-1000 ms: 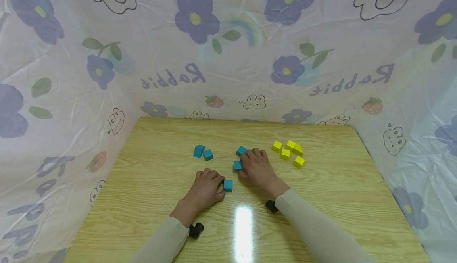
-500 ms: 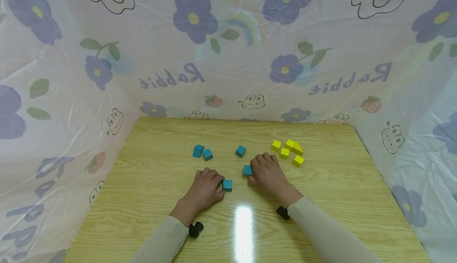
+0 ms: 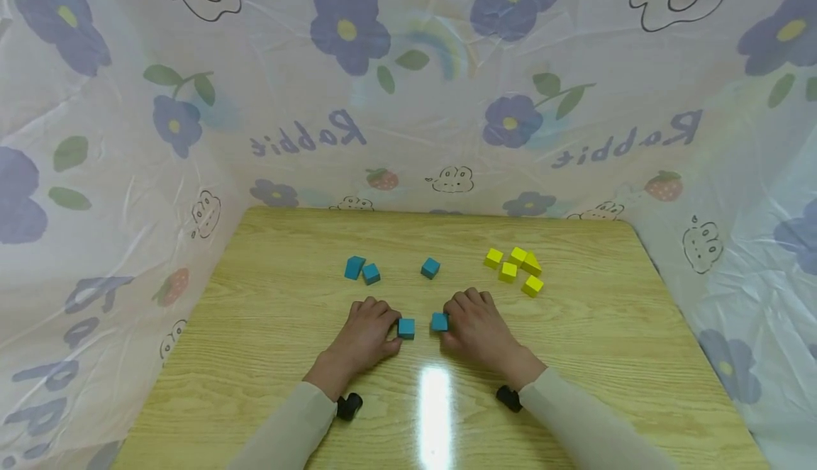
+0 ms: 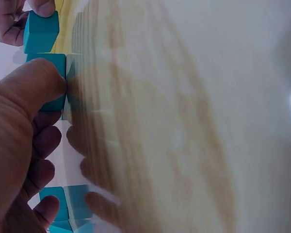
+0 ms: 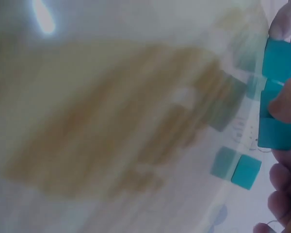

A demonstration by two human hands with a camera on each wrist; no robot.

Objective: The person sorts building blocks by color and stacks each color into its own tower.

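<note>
Near the middle of the wooden table [image 3: 287, 356], my left hand [image 3: 360, 335] pinches a blue cube [image 3: 406, 329] between thumb and fingers. The left wrist view shows the thumb against that cube [image 4: 58, 99]. Just to the right, my right hand [image 3: 477, 328] grips a second blue cube [image 3: 439, 322], its thumb pressed on one side of this cube [image 5: 276, 135] in the right wrist view. A narrow gap separates the two held cubes in the head view. Fingertips behind the cubes are partly hidden.
Beyond the hands lies a single blue cube [image 3: 430, 268]. At back left are a blue angled block [image 3: 354, 267] and another blue cube [image 3: 371, 273]. Several yellow blocks [image 3: 508, 272], one of them triangular, sit at back right. A printed cloth [image 3: 408, 101] hangs around the table.
My right hand has drawn its blue cube away from the single rear cube, toward me, and now level with the left hand's cube. The left hand has stayed in place, keeping its cube.
</note>
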